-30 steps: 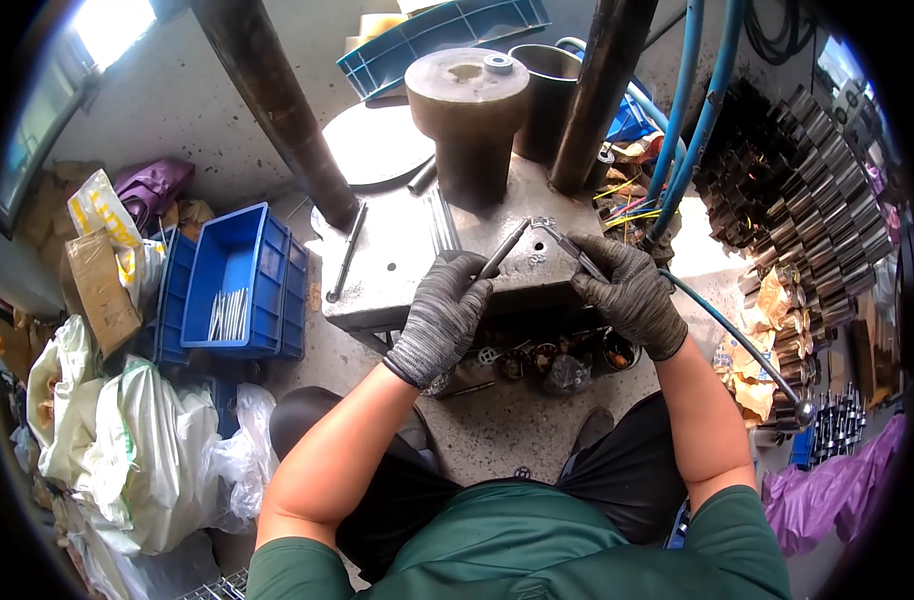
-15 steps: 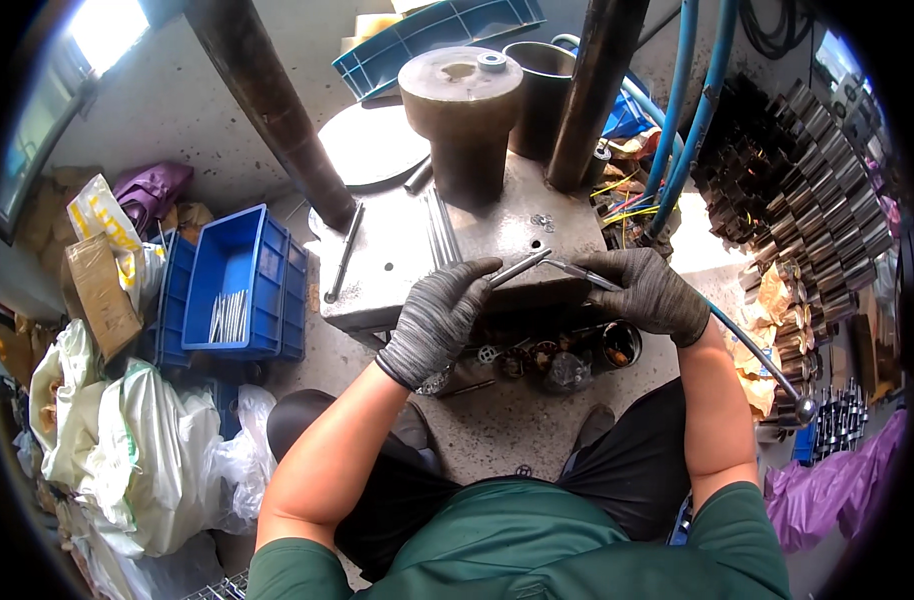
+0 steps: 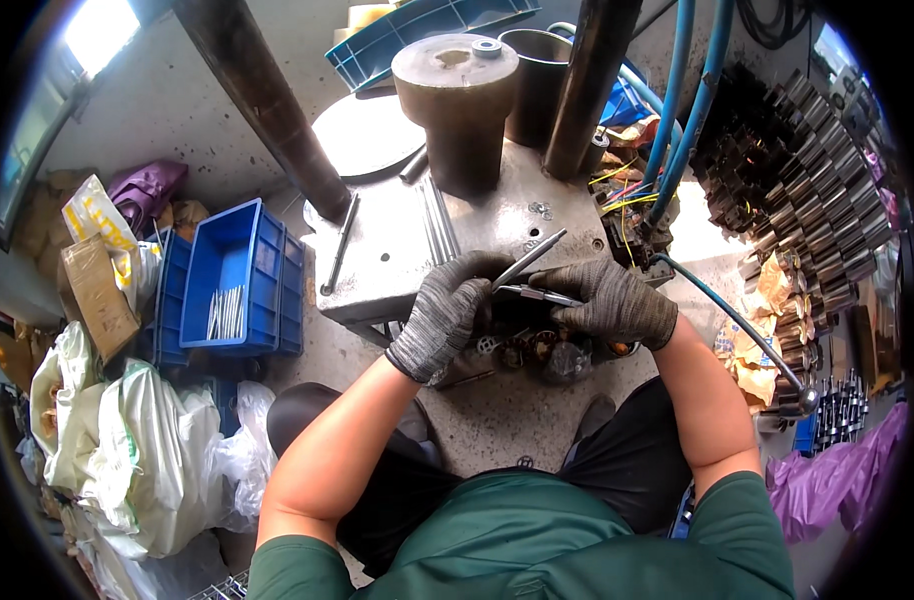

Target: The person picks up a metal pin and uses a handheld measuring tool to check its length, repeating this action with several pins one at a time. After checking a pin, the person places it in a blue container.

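Observation:
My left hand [image 3: 447,315], in a grey knit glove, is closed round a slim metal rod [image 3: 532,257] that slants up to the right. In my gloved right hand [image 3: 617,303] is a pen-like metal tool [image 3: 545,294], pinched near one end. Its far tip lies by the lower end of the rod, close to my left fingers; whether they touch I cannot tell. Both hands are over the near edge of a metal press table [image 3: 377,285]. On it lie several long metal rods [image 3: 439,228], a separate rod [image 3: 343,245] and small metal rings [image 3: 541,211].
A thick steel post [image 3: 465,120] and two dark columns rise from the table. Blue crates [image 3: 267,270], one holding rods, stand left beside white sacks [image 3: 147,450]. Stacked metal cylinders [image 3: 817,190] fill the right. A lever with a ball end [image 3: 807,400] sticks out at right.
The rod in my left hand has tipped up more steeply. My right hand has moved left and down, bringing its tool under the rod toward my left fingers.

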Demonstrator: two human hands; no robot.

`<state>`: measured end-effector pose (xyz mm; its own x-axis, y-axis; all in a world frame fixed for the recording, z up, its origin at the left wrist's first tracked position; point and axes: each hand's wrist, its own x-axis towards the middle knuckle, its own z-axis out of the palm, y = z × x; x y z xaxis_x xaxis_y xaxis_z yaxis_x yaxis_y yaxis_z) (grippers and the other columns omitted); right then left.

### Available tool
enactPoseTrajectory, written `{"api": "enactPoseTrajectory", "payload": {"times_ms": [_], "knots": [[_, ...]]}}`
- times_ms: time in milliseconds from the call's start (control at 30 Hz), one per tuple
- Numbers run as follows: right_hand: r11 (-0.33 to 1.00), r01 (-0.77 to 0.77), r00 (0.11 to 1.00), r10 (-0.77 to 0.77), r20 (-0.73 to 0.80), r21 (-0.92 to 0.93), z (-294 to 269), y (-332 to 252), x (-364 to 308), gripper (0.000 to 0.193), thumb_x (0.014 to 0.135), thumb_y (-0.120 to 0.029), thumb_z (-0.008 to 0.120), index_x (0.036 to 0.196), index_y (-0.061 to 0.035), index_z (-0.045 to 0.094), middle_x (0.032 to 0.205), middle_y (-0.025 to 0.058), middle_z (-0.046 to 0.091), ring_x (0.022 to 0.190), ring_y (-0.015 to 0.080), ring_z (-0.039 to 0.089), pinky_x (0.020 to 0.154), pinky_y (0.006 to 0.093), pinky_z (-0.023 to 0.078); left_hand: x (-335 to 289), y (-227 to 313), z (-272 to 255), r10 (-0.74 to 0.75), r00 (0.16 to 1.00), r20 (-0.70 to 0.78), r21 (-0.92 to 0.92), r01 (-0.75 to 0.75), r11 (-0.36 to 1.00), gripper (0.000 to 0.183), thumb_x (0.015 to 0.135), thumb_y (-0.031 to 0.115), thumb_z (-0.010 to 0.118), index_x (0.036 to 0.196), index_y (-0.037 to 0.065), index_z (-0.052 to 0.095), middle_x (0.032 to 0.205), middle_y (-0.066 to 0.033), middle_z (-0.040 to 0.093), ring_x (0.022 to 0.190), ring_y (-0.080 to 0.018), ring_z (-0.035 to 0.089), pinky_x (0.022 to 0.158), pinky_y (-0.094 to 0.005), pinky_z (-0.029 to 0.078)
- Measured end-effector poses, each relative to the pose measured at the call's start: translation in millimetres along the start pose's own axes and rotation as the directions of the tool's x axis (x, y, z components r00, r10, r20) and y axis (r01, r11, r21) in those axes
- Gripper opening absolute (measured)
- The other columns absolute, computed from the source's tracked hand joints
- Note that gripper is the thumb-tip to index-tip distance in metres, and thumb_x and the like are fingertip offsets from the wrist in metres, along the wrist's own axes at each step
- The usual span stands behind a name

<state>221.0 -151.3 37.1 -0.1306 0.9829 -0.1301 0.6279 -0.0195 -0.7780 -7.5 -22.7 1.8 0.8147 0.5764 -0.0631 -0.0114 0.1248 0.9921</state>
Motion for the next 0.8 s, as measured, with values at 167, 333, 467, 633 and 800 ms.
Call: {"api": "enactPoseTrajectory", "payload": {"times_ms": [167, 333, 467, 633, 800], "knots": [[0.997, -0.071, 0.997, 0.070, 0.041, 0.032, 2, -6, 3, 0.056, 0.082, -0.012, 0.071, 0.138, -0.0042, 0.064, 0.120, 0.0195, 0.073, 0.105, 0.0235, 0.072, 0.096, 0.0356, 0.055, 0, -1, 0, -0.019, 1.000, -0.008, -0.045, 0.019, 0.999, 0.038, 0.091, 0.009, 0.053, 0.124, -0.002, 0.067, 0.094, -0.0028, 0.071, 0.069, -0.0050, 0.059, 0.065, -0.0208, 0.052], [0.999, 0.047, 0.999, -0.047, -0.023, -0.008, 6, -1, 3, 0.049, 0.087, -0.010, 0.074, 0.135, -0.0044, 0.066, 0.109, 0.0138, 0.077, 0.090, 0.0124, 0.072, 0.084, 0.0301, 0.058, 0, 0, -2, -0.054, 0.999, -0.004, -0.082, 0.053, 0.995, 0.041, 0.090, 0.007, 0.051, 0.127, -0.004, 0.066, 0.095, -0.0043, 0.071, 0.069, -0.0051, 0.059, 0.064, -0.0201, 0.052], [0.998, 0.055, 0.998, -0.054, -0.019, 0.041, 6, -3, 5, 0.050, 0.086, -0.009, 0.074, 0.135, -0.0031, 0.065, 0.113, 0.0145, 0.076, 0.096, 0.0135, 0.072, 0.087, 0.0311, 0.058, -1, -8, -5, -0.030, 1.000, 0.005, -0.174, 0.031, 0.984, 0.045, 0.088, 0.004, 0.048, 0.130, -0.005, 0.064, 0.094, -0.0060, 0.072, 0.069, -0.0057, 0.060, 0.063, -0.0190, 0.052], [0.996, 0.083, 0.996, -0.084, -0.027, -0.032, 9, 0, 5, 0.054, 0.086, -0.007, 0.073, 0.139, -0.0024, 0.062, 0.117, 0.0149, 0.075, 0.103, 0.0131, 0.070, 0.093, 0.0322, 0.056, 3, -6, -8, -0.103, 0.995, 0.008, -0.270, 0.101, 0.958, 0.049, 0.086, 0.001, 0.046, 0.133, -0.007, 0.061, 0.100, -0.0109, 0.071, 0.069, -0.0083, 0.062, 0.057, -0.0172, 0.051], [0.960, 0.080, 0.997, -0.075, -0.031, 0.269, 28, 11, 8, 0.064, 0.089, -0.015, 0.071, 0.149, -0.0053, 0.052, 0.132, 0.0134, 0.068, 0.116, 0.0186, 0.064, 0.101, 0.0366, 0.051, 7, -1, -8, -0.146, 0.989, -0.030, -0.490, 0.112, 0.864, 0.052, 0.085, 0.002, 0.048, 0.136, -0.008, 0.056, 0.105, -0.0174, 0.069, 0.067, -0.0125, 0.062, 0.051, -0.0183, 0.048]]}}
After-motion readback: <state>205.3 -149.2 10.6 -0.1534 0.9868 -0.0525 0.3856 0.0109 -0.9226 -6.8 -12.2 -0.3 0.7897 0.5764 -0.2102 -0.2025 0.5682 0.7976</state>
